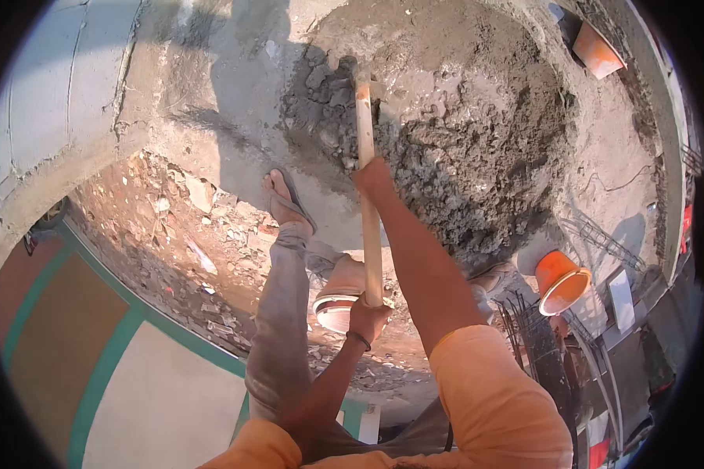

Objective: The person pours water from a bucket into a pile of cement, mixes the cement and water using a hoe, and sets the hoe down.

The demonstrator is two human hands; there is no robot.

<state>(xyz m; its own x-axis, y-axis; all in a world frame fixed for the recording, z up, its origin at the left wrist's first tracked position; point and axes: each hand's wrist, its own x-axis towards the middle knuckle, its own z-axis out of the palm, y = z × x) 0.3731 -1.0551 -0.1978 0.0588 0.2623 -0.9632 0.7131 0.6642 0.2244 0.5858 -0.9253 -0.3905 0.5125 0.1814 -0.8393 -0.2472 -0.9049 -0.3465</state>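
clearly, our left grip [369, 319] and right grip [375, 180] clasp the handle [372, 258], the mix [477, 156] wetted, blending seemingly unfinished.

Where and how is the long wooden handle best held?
Probably grip the handle at its near end with the left hand and midway with the right hand, from the near side: it is slim, straight and points away toward the grey mix.

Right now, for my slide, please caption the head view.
Right hand ahead of left hand on a wooden handle that reaches over grey, wet-looking mix.
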